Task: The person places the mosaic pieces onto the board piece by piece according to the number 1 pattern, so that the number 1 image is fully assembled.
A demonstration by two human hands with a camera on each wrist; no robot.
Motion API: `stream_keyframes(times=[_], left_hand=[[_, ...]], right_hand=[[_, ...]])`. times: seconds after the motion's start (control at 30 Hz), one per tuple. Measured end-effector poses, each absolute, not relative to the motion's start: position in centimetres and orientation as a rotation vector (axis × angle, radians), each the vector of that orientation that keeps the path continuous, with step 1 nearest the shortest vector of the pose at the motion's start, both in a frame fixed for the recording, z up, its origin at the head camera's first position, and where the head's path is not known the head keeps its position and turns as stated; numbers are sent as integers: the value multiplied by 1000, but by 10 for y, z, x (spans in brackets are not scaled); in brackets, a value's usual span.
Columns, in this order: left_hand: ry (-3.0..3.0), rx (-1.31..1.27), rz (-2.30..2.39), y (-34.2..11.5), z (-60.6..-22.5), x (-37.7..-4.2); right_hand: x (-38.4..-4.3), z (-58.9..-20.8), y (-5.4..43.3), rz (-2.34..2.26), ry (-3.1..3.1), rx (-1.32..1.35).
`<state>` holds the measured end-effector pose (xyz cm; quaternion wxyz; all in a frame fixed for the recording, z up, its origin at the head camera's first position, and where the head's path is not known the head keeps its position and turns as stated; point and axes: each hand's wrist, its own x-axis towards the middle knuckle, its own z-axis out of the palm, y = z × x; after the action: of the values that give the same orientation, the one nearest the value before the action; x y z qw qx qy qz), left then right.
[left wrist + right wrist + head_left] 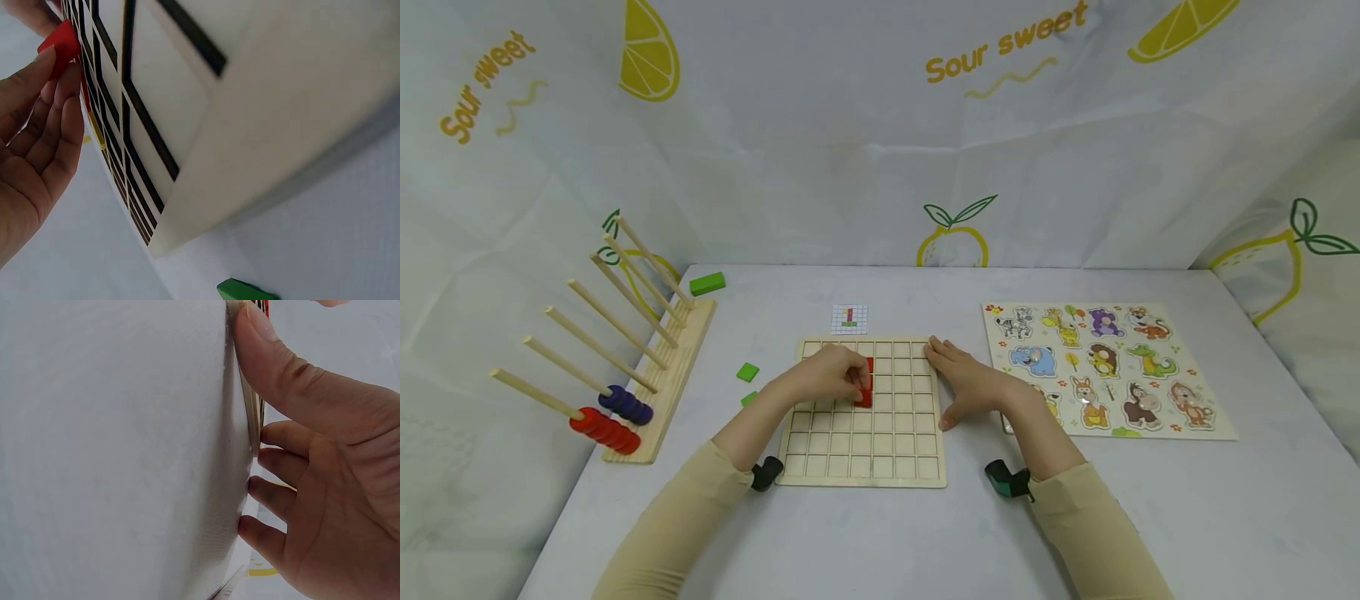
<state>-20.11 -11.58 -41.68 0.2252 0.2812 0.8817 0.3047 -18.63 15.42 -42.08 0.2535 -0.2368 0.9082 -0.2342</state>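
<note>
A wooden grid board (861, 482) lies flat on the table. Over its upper left part my left hand (823, 375) pinches a red square tile (62, 49) between thumb and fingertips. Red (867, 400) shows on the grid beside those fingers in the head view. A yellow piece (96, 130) is visible on the board beyond the fingers in the left wrist view; in the head view the hand hides it. Along the board's right edge rests my right hand (973, 385), fingers extended and spread, thumb touching the rim.
Two green tiles (747, 372) lie left of the board. Behind it is a small pattern card (849, 319). A wooden peg rack (681, 367) with red and blue beads stands at left, a green block (707, 284) near its far end. An animal puzzle (1120, 427) lies at right.
</note>
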Motion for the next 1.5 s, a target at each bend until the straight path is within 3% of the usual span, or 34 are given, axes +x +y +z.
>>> stream_keyframes(times=[1.5], left_hand=[[2494, 827, 739, -114, -420, -200]], right_hand=[[-187, -424, 155, -620, 2472, -633]])
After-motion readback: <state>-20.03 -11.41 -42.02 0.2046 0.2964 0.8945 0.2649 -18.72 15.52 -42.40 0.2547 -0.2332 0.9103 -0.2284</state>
